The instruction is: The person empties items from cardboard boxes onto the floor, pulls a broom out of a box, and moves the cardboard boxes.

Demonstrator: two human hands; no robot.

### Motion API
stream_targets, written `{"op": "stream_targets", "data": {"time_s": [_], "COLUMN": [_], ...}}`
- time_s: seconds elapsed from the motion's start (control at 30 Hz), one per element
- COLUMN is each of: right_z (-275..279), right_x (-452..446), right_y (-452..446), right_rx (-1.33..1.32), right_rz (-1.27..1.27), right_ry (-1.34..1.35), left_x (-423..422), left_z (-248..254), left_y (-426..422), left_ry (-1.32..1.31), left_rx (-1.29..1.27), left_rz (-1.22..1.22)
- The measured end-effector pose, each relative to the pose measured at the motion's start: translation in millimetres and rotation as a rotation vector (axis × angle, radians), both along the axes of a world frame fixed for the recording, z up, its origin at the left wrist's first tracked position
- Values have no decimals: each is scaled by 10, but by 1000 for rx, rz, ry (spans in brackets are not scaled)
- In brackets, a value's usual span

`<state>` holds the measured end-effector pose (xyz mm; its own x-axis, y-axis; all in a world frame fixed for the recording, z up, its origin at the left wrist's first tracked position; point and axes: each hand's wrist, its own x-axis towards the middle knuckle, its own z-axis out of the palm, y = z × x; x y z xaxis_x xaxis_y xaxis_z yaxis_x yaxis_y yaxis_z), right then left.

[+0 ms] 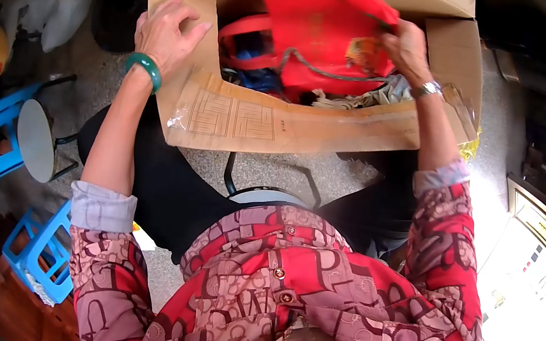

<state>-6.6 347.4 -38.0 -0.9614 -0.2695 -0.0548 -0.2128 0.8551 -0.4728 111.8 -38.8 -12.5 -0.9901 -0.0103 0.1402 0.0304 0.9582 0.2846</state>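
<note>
A large open cardboard box stands in front of me. My left hand, with a green bangle at the wrist, grips its left flap, fingers bent near the outer edge and thumb lying across the cardboard. On the box's right side, my right hand pinches the edge of a red bag that has a yellowish print. The bag is raised within the opening and smeared by motion. Beneath it lie a grey cord, a crumpled pale cloth and a dark blue item, partly hidden.
Blue plastic stools and a round-topped stool stand to the left. Between my legs a round stool edge shows. A bright doorway or window area lies at the right. Behind the box's left side is a dark round object.
</note>
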Motion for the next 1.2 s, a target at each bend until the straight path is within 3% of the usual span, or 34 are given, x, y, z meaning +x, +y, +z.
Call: {"op": "stream_targets", "data": {"time_s": [0.03, 0.07, 0.17, 0.3, 0.37, 0.43, 0.5, 0.6, 0.7, 0.8, 0.93, 1.0, 1.03, 1.07, 1.1, 1.13, 1.17, 1.2], "right_z": [267, 10, 198, 735, 1066, 1122, 1219, 1495, 1725, 1859, 1797, 1446, 1309, 1217, 1102, 789, 688, 661], "right_x": [105, 42, 259, 530, 620, 690, 767, 899, 1128, 1421, 1981, 2408, 2616, 2803, 3048, 3334, 3501, 3581], "right_y": [95, 396, 686, 719, 783, 855, 980, 1354, 1609, 1981, 2461, 2958, 3006, 3017, 3002, 3187, 3067, 2919], "right_rx": [-63, -293, -255, -696, -705, -735, -665, -896, -1003, -1105, -1062, -981, -866, -832, -807, -760, -876, -887], "right_rz": [-6, 27, -82, -192, -360, -394, -402, -515, -590, -691, -957, -1007, -1073, -1312, -1305, -1246, -1290, -1468], "right_ry": [-41, -26, -5, 91, 104, 174, 301, 344, 485, 571, 721, 723, 805, 771, 736, 719, 706, 642], "left_x": [1, 1, -11, -10, -6, -7, -3, 15, 2, 3, 82, 146, 192, 300, 436, 574, 729, 868], "left_z": [1, -1, -17, -87, -41, 81, 145, 5, 58, -5, 89, 163, 239, 329, 397, 414, 446, 500], "left_y": [1, -1, -6, -34, -3, 40, 81, 21, 27, -13, 38, 141, 241, 432, 676, 957, 1222, 1481], "left_ry": [-10, -5, -47, -8, 33, -134, -135, 84, -50, 18, -11, -54, -87, -135, -192, -194, -188, -156], "left_rx": [-6, -7, -10, -49, -49, -14, -6, -43, 22, 28, -29, 63, 141, 324, 501, 462, 418, 236], "left_rz": [2, 0, 3, -4, -18, 26, 15, -51, -33, -51, 28, -16, -71, -142, -198, -360, -506, -636]}}
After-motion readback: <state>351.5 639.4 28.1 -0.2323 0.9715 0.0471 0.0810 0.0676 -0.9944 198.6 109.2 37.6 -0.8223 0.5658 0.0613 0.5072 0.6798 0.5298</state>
